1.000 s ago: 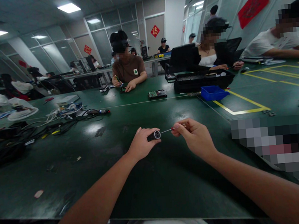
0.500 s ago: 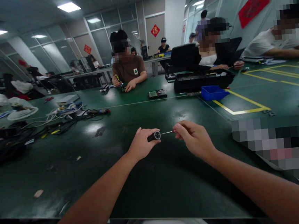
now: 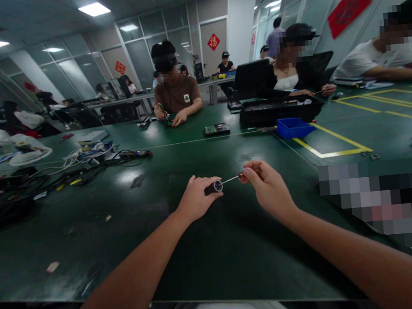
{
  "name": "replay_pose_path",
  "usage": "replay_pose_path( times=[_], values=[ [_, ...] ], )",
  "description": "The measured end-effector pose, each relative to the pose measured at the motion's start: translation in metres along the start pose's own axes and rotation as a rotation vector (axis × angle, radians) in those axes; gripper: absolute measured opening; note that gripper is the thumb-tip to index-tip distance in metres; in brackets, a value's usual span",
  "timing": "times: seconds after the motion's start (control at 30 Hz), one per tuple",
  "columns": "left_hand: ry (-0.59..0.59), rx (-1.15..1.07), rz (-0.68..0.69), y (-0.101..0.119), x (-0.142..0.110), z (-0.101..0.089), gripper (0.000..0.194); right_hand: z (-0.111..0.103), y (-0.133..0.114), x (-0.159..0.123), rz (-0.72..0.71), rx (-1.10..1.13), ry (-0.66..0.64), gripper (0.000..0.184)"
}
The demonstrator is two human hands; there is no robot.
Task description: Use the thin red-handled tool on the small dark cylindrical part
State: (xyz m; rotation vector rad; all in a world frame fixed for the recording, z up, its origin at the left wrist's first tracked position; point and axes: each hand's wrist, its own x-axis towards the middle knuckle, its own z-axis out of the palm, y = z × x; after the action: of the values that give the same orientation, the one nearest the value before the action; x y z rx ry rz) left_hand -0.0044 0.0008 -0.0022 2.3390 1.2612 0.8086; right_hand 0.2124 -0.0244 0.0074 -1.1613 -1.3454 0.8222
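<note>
My left hand (image 3: 196, 198) is closed around a dark cylinder (image 3: 209, 189), whose round, light-rimmed open end faces right and toward me. Between thumb and fingers, my right hand (image 3: 269, 183) pinches the small red handle of a screwdriver (image 3: 231, 179). The thin metal shaft slants down to the left, and its tip is at or just inside the cylinder's rim; how deep it goes I cannot tell. Both hands are held above the green tabletop (image 3: 215, 264).
Tangled cables (image 3: 85, 172) lie at the left. Ahead are a hard drive (image 3: 217, 129), a blue bin (image 3: 295, 128) and a long black tray (image 3: 281, 112). A person (image 3: 177, 92) works across the table with a screwdriver. Yellow tape (image 3: 346, 153) marks the right side.
My right hand has shifted slightly up and right, so the screwdriver slants more steeply. My left hand and the cylinder have barely moved.
</note>
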Motion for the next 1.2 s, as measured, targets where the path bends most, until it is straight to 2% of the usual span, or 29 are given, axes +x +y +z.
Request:
replay_pose_path(
  times=[0.07, 0.13, 0.2, 0.33, 0.43, 0.67, 0.8, 0.93, 1.03, 1.2],
  values=[
    [0.007, -0.007, 0.020, 0.000, 0.000, -0.001, 0.038, 0.000, 0.003, 0.006, 0.136, 0.207, -0.004, 0.024],
    [0.014, -0.005, 0.029, 0.000, 0.000, -0.003, 0.037, -0.001, 0.005, 0.011, 0.293, 0.354, -0.064, 0.025],
    [0.014, 0.008, 0.023, 0.000, 0.000, -0.005, 0.036, -0.002, 0.006, 0.014, 0.346, 0.414, -0.062, 0.024],
    [0.015, 0.017, 0.020, -0.001, 0.000, -0.003, 0.037, -0.001, 0.006, 0.014, 0.216, 0.358, 0.027, 0.022],
    [0.026, 0.014, 0.019, -0.001, 0.001, -0.002, 0.038, 0.000, 0.006, 0.010, 0.124, 0.253, 0.037, 0.026],
    [0.022, 0.018, -0.005, 0.001, 0.001, -0.002, 0.039, -0.002, 0.001, 0.005, -0.011, 0.025, -0.023, 0.024],
    [0.026, 0.032, -0.019, 0.001, 0.000, -0.002, 0.039, -0.006, -0.013, 0.000, -0.064, -0.235, -0.066, 0.028],
    [0.025, 0.032, -0.032, 0.001, 0.000, -0.002, 0.038, -0.008, -0.015, -0.004, -0.142, -0.273, -0.092, 0.022],
    [0.021, 0.025, -0.039, 0.001, 0.000, -0.003, 0.037, -0.007, -0.013, -0.004, -0.152, -0.262, -0.118, 0.022],
    [0.009, 0.019, -0.036, 0.001, 0.000, -0.002, 0.038, -0.006, -0.015, -0.003, -0.121, -0.422, -0.104, 0.031]
  ],
)
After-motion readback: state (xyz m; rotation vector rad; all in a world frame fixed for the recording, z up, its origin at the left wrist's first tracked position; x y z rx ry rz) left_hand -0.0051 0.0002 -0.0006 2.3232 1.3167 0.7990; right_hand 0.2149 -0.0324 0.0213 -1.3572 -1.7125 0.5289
